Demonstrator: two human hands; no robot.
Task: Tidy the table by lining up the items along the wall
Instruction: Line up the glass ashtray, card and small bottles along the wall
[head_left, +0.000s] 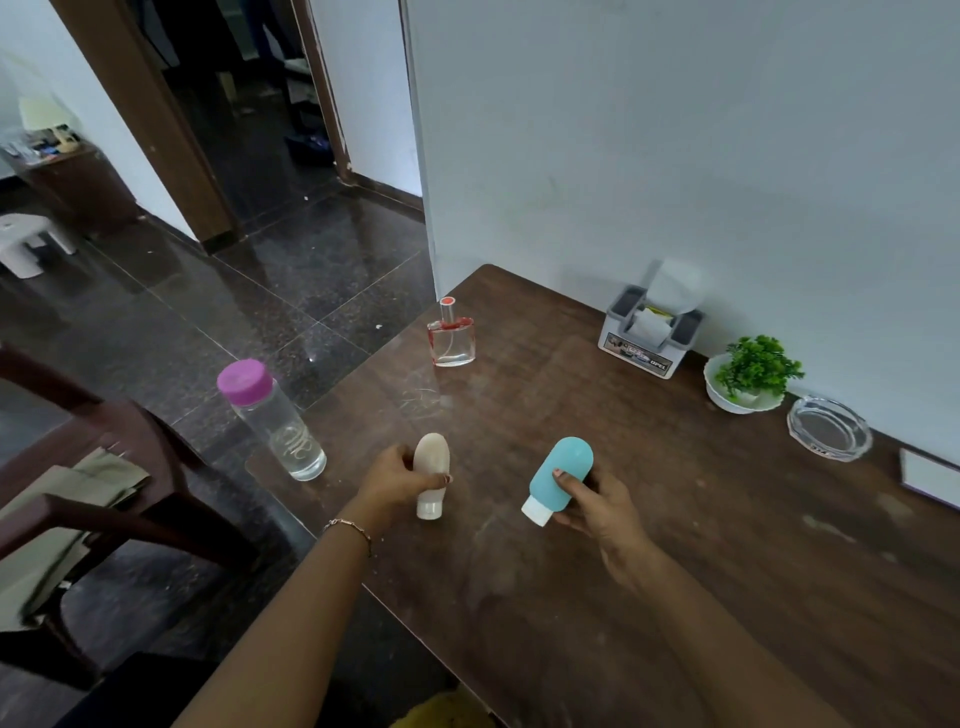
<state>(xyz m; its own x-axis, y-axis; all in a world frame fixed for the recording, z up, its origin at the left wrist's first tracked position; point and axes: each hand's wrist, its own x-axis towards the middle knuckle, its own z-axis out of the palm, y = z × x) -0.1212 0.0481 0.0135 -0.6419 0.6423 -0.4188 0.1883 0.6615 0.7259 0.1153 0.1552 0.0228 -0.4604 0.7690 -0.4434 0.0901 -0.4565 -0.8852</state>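
Pick-up step: left hand grasps beige squeeze tube, right hand grasps teal squeeze tube, well short of wall. Next: carry both toward the wall.

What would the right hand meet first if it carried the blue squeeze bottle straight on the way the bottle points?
Probably nothing on the table; past the right hand and blue squeeze bottle, the line likely ends at the wall.

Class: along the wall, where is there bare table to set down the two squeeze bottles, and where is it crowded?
Bare: the strip between the table's far corner and the tissue box. Crowded: tissue box, potted plant and glass ashtray stand close together. The broad middle between the perfume bottle and those items is open for passing.
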